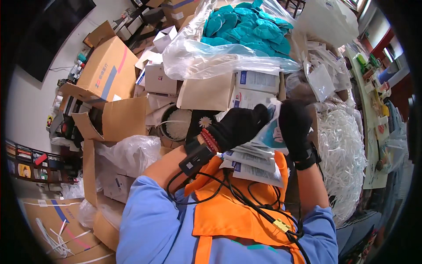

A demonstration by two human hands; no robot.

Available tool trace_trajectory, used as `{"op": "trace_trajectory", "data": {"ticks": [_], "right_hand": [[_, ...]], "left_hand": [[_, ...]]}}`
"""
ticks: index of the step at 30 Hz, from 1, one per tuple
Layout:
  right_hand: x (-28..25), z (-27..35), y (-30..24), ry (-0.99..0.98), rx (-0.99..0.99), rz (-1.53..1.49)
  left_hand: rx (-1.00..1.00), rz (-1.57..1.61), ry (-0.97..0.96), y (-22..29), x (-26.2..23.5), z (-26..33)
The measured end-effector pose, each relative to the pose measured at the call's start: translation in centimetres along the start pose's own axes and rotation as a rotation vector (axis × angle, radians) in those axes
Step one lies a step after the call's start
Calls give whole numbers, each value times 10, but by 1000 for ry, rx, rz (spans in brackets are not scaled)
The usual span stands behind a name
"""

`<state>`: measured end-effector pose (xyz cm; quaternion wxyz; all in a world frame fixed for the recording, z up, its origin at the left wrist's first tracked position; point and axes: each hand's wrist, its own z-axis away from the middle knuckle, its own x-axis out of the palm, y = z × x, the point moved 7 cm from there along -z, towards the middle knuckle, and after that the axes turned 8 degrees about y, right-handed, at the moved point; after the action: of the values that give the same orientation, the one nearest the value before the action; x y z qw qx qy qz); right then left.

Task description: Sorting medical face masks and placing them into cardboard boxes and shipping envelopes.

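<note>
Both my hands wear black gloves and are raised close together in front of my chest. My left hand (pixel 241 125) is closed, its fingertips pinching the upper edge of a small clear plastic pouch (pixel 273 136). Something teal shows inside that pouch. My right hand (pixel 295 125) is closed round the pouch's other side, hiding part of it. Below them, a fanned pile of flat white and blue printed packets (pixel 255 165) rests on my orange apron (pixel 237 213). More such packets (pixel 256 82) stand in an open carton just beyond my hands.
Folded teal cloth pieces (pixel 246 26) fill a plastic-lined box at the back. White shredded strips (pixel 340 154) lie to the right. Cardboard cartons (pixel 107 70) crowd the left, near a round tub of white granules (pixel 176 123). Black cables (pixel 237 193) hang across my apron.
</note>
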<state>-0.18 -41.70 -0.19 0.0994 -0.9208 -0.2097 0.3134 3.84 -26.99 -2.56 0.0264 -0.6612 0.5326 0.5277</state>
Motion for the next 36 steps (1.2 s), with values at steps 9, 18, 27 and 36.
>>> {"op": "trace_trajectory", "data": {"ticks": [9, 18, 27, 36], "right_hand": [[16, -4, 21, -92, -9, 262], [12, -50, -9, -103, -162, 99], [15, 19, 82, -278, 892, -724], [9, 7, 74, -18, 913, -622]], "left_hand": [[194, 85, -50, -17, 2, 5], [-310, 330, -84, -51, 18, -24], [-760, 739, 2, -102, 21, -23], [-824, 717, -108, -102, 18, -26]]}}
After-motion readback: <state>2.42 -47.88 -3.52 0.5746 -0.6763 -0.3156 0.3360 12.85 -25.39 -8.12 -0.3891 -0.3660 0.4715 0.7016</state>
